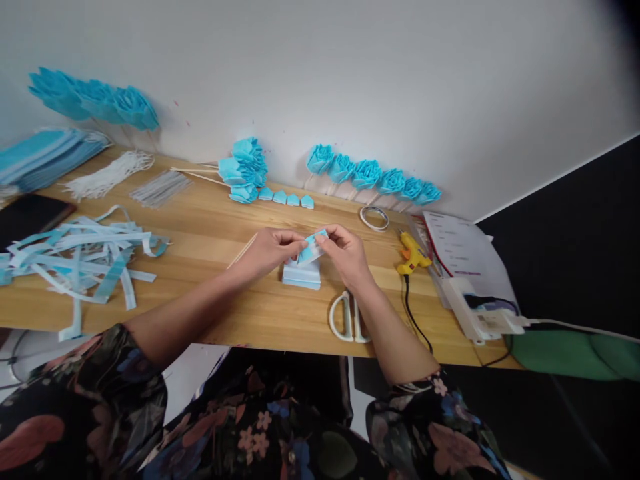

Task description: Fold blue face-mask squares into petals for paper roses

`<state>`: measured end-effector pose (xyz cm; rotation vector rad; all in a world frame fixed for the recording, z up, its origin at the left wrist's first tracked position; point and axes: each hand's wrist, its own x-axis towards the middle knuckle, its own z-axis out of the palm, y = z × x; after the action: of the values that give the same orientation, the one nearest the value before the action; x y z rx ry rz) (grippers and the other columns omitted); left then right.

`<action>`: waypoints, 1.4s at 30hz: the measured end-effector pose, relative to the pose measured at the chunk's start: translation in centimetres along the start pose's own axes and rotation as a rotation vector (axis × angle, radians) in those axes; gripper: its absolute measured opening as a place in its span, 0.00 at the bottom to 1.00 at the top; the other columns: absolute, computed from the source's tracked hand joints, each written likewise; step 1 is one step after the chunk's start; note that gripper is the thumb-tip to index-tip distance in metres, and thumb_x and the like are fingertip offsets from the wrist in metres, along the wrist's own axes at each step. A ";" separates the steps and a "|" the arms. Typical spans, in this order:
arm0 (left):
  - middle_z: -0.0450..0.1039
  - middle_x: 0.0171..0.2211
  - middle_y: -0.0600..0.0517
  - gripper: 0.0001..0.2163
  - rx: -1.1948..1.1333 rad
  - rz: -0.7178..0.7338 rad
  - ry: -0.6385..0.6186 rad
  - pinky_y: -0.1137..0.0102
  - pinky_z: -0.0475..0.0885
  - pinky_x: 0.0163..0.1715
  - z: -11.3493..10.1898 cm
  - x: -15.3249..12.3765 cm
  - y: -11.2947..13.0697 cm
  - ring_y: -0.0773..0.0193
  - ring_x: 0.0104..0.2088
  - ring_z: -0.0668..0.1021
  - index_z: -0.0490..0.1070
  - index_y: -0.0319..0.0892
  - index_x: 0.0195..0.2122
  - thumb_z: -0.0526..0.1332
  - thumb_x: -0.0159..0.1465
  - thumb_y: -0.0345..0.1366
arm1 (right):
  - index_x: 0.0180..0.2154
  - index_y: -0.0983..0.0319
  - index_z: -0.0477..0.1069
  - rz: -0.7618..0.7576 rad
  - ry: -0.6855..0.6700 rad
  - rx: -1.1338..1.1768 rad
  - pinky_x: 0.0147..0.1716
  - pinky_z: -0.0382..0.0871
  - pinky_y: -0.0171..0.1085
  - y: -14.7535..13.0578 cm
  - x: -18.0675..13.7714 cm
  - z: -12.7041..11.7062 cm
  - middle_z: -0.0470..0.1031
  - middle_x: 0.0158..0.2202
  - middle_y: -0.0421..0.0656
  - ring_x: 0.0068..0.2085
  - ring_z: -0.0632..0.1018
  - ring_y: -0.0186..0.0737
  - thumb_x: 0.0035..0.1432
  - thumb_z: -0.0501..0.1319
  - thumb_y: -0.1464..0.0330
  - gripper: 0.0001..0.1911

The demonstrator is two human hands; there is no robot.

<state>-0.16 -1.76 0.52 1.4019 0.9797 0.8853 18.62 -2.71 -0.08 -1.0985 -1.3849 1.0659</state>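
Between my two hands is a small blue-and-white piece of mask fabric point(311, 251). My left hand point(273, 252) pinches its left side, and my right hand point(346, 253) grips its right edge with thumb and fingers. Directly beneath lies a stack of pale blue cut fabric pieces point(301, 275) on the wooden table. White-handled scissors point(342, 319) rest just below my right wrist, their blades hidden under it. Beside my left hand are thin wooden sticks point(243, 251). Several small folded blue pieces point(294, 200) sit in a row behind my hands.
Blue fabric roses on sticks point(367, 175) lean along the wall; more roses point(245, 170) lie at the back. Cut strips point(107, 250), wires point(160, 189), ear loops point(110, 175) and masks point(50, 157) fill the left. Rightward are tape point(374, 218), a yellow glue gun point(414, 253) and a power strip point(467, 310).
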 end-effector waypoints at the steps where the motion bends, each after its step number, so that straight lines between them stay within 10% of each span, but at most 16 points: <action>1: 0.71 0.20 0.55 0.12 0.003 0.001 0.000 0.74 0.63 0.24 0.0 0.0 0.0 0.71 0.21 0.68 0.78 0.39 0.28 0.65 0.57 0.44 | 0.35 0.58 0.76 -0.013 0.005 -0.020 0.31 0.68 0.33 0.1 0.0 0.0 0.74 0.29 0.37 0.30 0.72 0.33 0.52 0.69 0.55 0.14; 11: 0.70 0.18 0.54 0.13 -0.121 -0.015 0.003 0.74 0.63 0.21 -0.1 0.2 0.3 0.70 0.20 0.69 0.73 0.39 0.24 0.67 0.55 0.45 | 0.32 0.56 0.77 -0.296 -0.054 -0.218 0.44 0.70 0.40 -0.8 -0.1 -0.3 0.78 0.39 0.42 0.43 0.77 0.40 0.55 0.64 0.70 0.04; 32: 0.71 0.22 0.55 0.13 -0.168 0.011 0.040 0.75 0.64 0.20 0.1 0.1 0.5 0.72 0.20 0.68 0.78 0.38 0.30 0.69 0.55 0.45 | 0.31 0.56 0.78 -0.292 -0.120 -0.311 0.52 0.70 0.45 -0.8 -0.1 -0.1 0.81 0.42 0.41 0.46 0.79 0.42 0.54 0.63 0.72 0.06; 42: 0.69 0.21 0.56 0.13 -0.196 0.037 0.114 0.75 0.62 0.20 0.1 0.2 0.7 0.73 0.19 0.67 0.75 0.38 0.28 0.68 0.54 0.44 | 0.48 0.57 0.78 -0.018 -0.147 -0.084 0.44 0.71 0.38 -1.0 -0.3 -0.6 0.81 0.42 0.42 0.44 0.79 0.41 0.65 0.56 0.50 0.22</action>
<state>0.04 -1.65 1.16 1.2173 0.9275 1.0694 19.20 -3.21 0.87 -1.0832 -1.5657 1.1020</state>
